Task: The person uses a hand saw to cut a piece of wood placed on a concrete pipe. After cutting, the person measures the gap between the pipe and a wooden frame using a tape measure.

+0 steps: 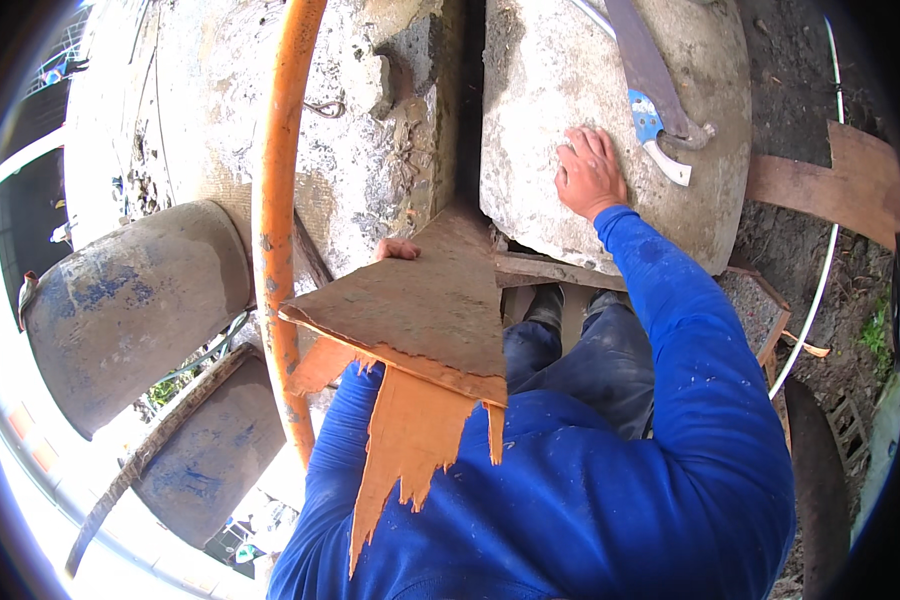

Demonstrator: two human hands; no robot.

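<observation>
A broken plywood board (410, 300), brown on its face, stands tilted in front of me, its near edge splintered into long orange strips. My left hand (398, 249) grips the board; only a few fingertips show over its left edge, and the rest is hidden behind it. My right hand (591, 175) rests palm down on a pale concrete slab (530, 110), fingers spread a little and nothing held. Just right of that hand lies a handsaw (660, 100) with a dark blade and a blue and white handle.
An orange, chipped metal pipe (280, 200) rises left of the board. Stained grey panels (140, 300) lie at far left. A dark gap (470, 110) separates the slab from rough concrete (370, 150). At right are a plywood strip (820, 190) and a white hose (815, 300) on soil.
</observation>
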